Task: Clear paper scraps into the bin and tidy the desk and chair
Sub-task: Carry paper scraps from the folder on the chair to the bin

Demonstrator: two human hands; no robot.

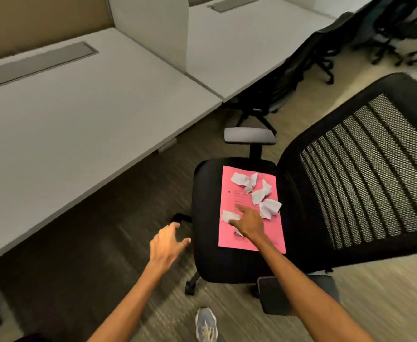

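Black office chair (229,262) stands pulled out from the grey desk (79,114), mesh backrest (375,174) to the right, seat facing the camera. A pink sheet (227,233) with printed lines lies flat on the seat, slightly skewed. On the sheet, several crumpled white paper scraps: one pair near the far edge (244,180), one mid-sheet (260,193), one toward the backrest side (270,208), and one on the left edge (228,215), just beside the fingers of the right hand. Right hand (249,222) reaches over the sheet, palm down, index finger extended toward the middle of the page, thumb out toward the left-edge scrap; fingers spread, nothing gripped. A further scrap seems to lie partly under the wrist, hard to make out. Left hand (165,243) hovers over the floor left of the seat, fingers loosely curled and apart, holding nothing, clear of the chair. Grey armrest (249,135) on the far side of the seat; near armrest (274,294) sits under the right forearm. One shoe (206,324) on the carpet at the bottom edge. Desk top bare, with a grey cable flap (37,62) near its back. Other black chairs (301,62) stand at the neighbouring desk, blurred.
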